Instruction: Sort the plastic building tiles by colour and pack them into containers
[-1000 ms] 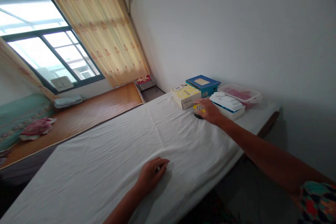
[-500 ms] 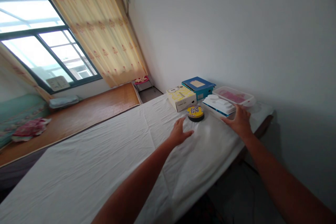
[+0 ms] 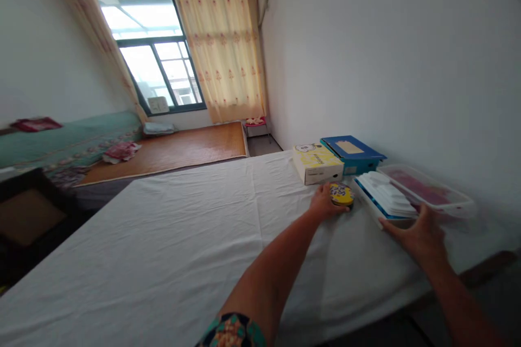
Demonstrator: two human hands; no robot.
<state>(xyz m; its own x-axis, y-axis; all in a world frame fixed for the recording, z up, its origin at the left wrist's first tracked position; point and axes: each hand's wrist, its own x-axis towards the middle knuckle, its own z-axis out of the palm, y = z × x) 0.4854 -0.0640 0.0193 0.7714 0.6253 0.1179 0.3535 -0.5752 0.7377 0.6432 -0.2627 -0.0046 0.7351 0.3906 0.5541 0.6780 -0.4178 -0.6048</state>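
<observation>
My left hand (image 3: 324, 204) reaches across the white sheet (image 3: 203, 238) and curls its fingers round a small round tin with a yellow patterned lid (image 3: 342, 195). My right hand (image 3: 419, 236) lies with spread fingers on the sheet, its fingertips against the near end of a white and blue flat box (image 3: 385, 200). Beside that box stands a clear plastic container with pink contents (image 3: 427, 192). Just behind the tin are a yellow and white carton (image 3: 317, 162) and a blue box (image 3: 352, 153).
The boxes line the white wall (image 3: 386, 65) at the right. Beyond the sheet lies a wooden platform (image 3: 175, 146), a green bed with red cloth (image 3: 69, 141), a window (image 3: 154, 59) with yellow curtains (image 3: 223, 38), and a dark piece of furniture (image 3: 24, 222) at the left.
My left hand has moved forward from the sheet onto the round tin. My right hand stays by the white and blue box. The view has swung left, showing more of the room.
</observation>
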